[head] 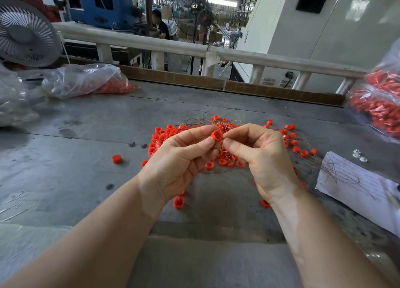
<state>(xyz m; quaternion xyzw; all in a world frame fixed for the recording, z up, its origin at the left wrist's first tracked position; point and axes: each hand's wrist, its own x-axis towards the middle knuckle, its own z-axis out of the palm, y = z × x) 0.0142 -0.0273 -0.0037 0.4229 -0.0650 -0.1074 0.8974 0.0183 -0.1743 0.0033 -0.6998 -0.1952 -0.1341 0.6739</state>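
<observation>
**A:** On the head camera, where is the piece you're working on?

**B:** It's in your left hand [179, 157]. Thumb and forefinger are curled round a red cap [216, 134], which is held up over the pile of caps [161, 136] on the surface [75, 179]. The other fingers are folded loosely underneath.

**A:** And your other hand?

**B:** Your right hand [259, 155] has its thumb and forefinger closed tip to tip, just beside the cap on its right. They seem to pinch a fine wire [223, 136]. It's too thin here to be sure, but loose strands [194, 120] like it lie behind the pile.

**A:** So what does the next move turn on?

**B:** The cap sits directly left of your right fingertips, touching or nearly so. Its open mouth is tilted up and toward them, so the bore runs roughly along the line between your hands. I'd say the right hand feeds in along that line while the left only steadies the cap.
</observation>
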